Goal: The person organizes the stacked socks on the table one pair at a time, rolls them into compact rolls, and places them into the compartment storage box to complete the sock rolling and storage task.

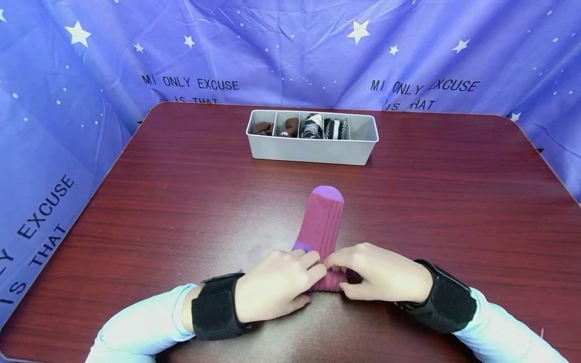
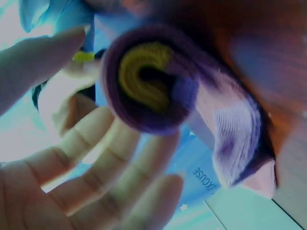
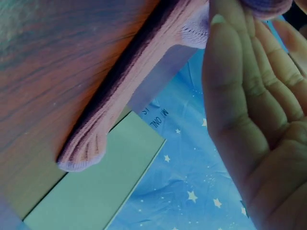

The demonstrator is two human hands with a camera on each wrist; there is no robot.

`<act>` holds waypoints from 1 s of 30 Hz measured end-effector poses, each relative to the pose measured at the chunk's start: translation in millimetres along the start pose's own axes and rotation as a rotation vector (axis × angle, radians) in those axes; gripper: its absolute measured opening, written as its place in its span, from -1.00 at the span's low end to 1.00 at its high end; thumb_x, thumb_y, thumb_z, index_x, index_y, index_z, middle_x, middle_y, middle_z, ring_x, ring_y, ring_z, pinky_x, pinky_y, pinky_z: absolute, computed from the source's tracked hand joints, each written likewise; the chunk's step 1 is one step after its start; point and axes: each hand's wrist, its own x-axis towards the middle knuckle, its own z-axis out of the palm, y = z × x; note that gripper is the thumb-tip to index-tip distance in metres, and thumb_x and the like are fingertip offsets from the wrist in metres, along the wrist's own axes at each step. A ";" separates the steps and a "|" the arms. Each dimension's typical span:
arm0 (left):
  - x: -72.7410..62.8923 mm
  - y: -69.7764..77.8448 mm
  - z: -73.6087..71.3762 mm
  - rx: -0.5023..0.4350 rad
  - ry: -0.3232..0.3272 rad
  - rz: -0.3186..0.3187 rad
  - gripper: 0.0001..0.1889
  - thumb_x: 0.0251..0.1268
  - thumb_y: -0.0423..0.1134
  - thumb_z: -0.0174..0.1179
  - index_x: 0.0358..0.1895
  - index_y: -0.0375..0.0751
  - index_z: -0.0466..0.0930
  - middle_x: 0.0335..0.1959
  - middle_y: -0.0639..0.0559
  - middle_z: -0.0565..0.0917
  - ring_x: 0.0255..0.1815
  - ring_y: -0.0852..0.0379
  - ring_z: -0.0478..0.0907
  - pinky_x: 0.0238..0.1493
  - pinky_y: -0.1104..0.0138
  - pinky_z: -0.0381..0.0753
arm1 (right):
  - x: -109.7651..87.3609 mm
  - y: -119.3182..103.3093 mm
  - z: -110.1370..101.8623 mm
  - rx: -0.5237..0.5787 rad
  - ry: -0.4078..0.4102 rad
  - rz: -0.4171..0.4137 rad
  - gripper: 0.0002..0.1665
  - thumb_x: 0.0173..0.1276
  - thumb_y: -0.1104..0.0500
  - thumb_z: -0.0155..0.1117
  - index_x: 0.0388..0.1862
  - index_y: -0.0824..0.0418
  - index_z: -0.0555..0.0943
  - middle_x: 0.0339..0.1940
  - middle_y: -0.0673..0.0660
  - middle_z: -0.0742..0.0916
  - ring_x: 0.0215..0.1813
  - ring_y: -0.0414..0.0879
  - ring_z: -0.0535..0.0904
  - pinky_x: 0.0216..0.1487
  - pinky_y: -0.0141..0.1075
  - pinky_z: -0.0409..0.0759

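A maroon ribbed sock [image 1: 322, 222] with purple toe and heel lies lengthwise on the table, its near end rolled up. My left hand [image 1: 279, 282] bends its fingers over the left part of the roll, and its thumb stands apart from it in the left wrist view. That view shows the round end of the roll [image 2: 112, 81], with a yellowish layer [image 2: 136, 91] coiled inside. My right hand [image 1: 381, 275] holds the right end of the roll between fingers and thumb. In the right wrist view, the right hand [image 3: 259, 110] hides most of the roll.
A grey divided box [image 1: 308, 150] stands at the back of the table [image 1: 181, 176]. Its compartments hold brown socks [image 1: 263, 128] and black-and-white patterned ones [image 1: 336, 129]; the rightmost compartment shows only its bare walls. A blue star-printed cloth [image 1: 290, 50] hangs behind.
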 end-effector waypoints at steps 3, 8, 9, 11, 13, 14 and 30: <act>-0.5 3.1 4.5 0.055 0.057 -0.012 -0.74 -0.20 -0.13 0.23 -0.39 -0.09 0.42 -0.54 0.17 0.45 -0.57 0.25 0.41 -0.62 0.43 0.39 | 1.5 0.5 0.9 -0.040 0.042 -0.008 -0.67 -0.06 0.29 0.13 -0.25 0.02 0.48 -0.42 -0.20 0.54 -0.41 -0.39 0.42 -0.34 -0.63 0.32; 1.2 -1.5 8.2 0.044 0.136 -0.040 -0.88 -0.20 -0.25 0.14 -0.53 -0.11 0.39 -0.69 0.17 0.43 -0.69 0.27 0.39 -0.69 0.44 0.34 | 5.1 -2.5 5.3 -0.163 0.159 -0.016 -0.75 0.06 0.22 0.12 -0.23 0.02 0.48 -0.30 -0.17 0.53 -0.27 -0.37 0.44 -0.20 -0.49 0.39; 2.0 -3.3 8.3 0.034 0.139 -0.046 -0.89 -0.20 -0.26 0.13 -0.54 -0.10 0.39 -0.70 0.17 0.42 -0.71 0.27 0.39 -0.69 0.43 0.33 | 5.6 -3.2 6.1 -0.185 0.176 -0.019 -0.76 0.06 0.20 0.14 -0.23 0.02 0.48 -0.28 -0.16 0.53 -0.27 -0.36 0.43 -0.20 -0.48 0.38; 3.4 -7.6 8.3 0.009 0.126 -0.061 -0.91 -0.17 -0.24 0.12 -0.54 -0.09 0.40 -0.71 0.18 0.42 -0.70 0.28 0.39 -0.68 0.43 0.33 | 5.6 -4.0 7.8 -0.218 0.200 -0.037 -0.74 0.01 0.17 0.19 -0.25 0.04 0.48 -0.27 -0.13 0.52 -0.26 -0.34 0.43 -0.20 -0.45 0.39; 4.6 -11.3 8.9 -0.011 0.104 -0.079 -0.93 -0.12 -0.23 0.11 -0.52 -0.07 0.42 -0.69 0.19 0.44 -0.68 0.28 0.41 -0.66 0.43 0.36 | 5.4 -4.3 9.6 -0.248 0.214 -0.054 -0.69 -0.06 0.15 0.26 -0.26 0.07 0.48 -0.27 -0.11 0.52 -0.26 -0.31 0.43 -0.20 -0.42 0.40; 5.0 -12.8 9.8 -0.016 0.095 -0.088 -0.94 -0.09 -0.22 0.11 -0.50 -0.06 0.44 -0.66 0.19 0.46 -0.65 0.27 0.43 -0.64 0.42 0.38 | 5.2 -4.1 10.6 -0.265 0.216 -0.058 -0.66 -0.10 0.14 0.29 -0.27 0.08 0.48 -0.26 -0.10 0.52 -0.26 -0.30 0.43 -0.20 -0.41 0.40; 5.9 -4.6 9.4 0.129 0.112 -0.096 -0.75 -0.24 -0.17 0.26 -0.41 -0.09 0.44 -0.52 0.13 0.37 -0.49 0.22 0.38 -0.62 0.44 0.34 | 4.3 3.9 17.2 -0.388 0.264 -0.051 -0.72 -0.02 0.15 0.24 -0.26 0.11 0.50 -0.30 -0.08 0.55 -0.32 -0.25 0.45 -0.27 -0.36 0.42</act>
